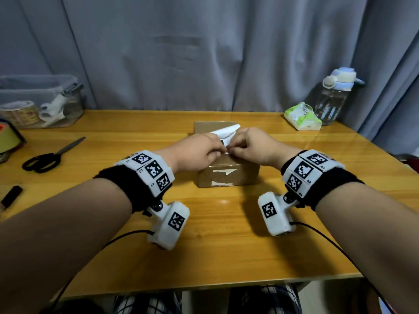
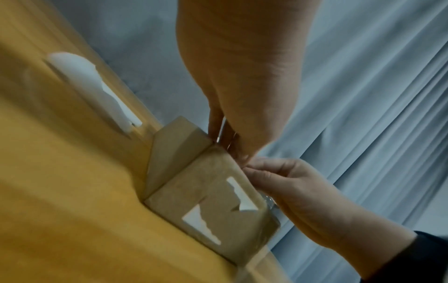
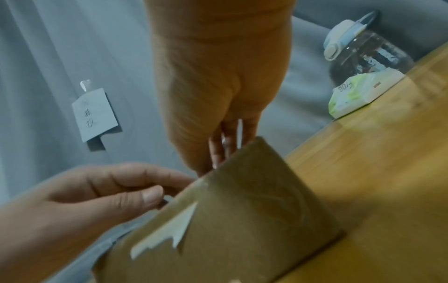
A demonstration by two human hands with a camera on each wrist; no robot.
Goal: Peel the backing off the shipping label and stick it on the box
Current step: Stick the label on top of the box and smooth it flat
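Note:
A small brown cardboard box (image 1: 226, 176) stands mid-table, with torn white paper scraps stuck on its near face (image 2: 201, 222). Just above its top I hold the white shipping label (image 1: 225, 132), whose far end curls upward. My left hand (image 1: 221, 151) and right hand (image 1: 234, 151) meet at the label's near corner, fingers curled, both pinching it. The wrist views show the box (image 3: 254, 210) from below with the fingertips of both hands at its top edge. The pinch itself is hidden there. I cannot tell whether the backing has separated.
Black-handled scissors (image 1: 52, 156) and a small black object (image 1: 11, 196) lie on the left of the wooden table (image 1: 226, 245). A clear plastic container (image 1: 43, 100) and tape roll (image 1: 20, 114) sit back left. A tissue pack (image 1: 302, 117) and water bottle (image 1: 334, 96) stand back right.

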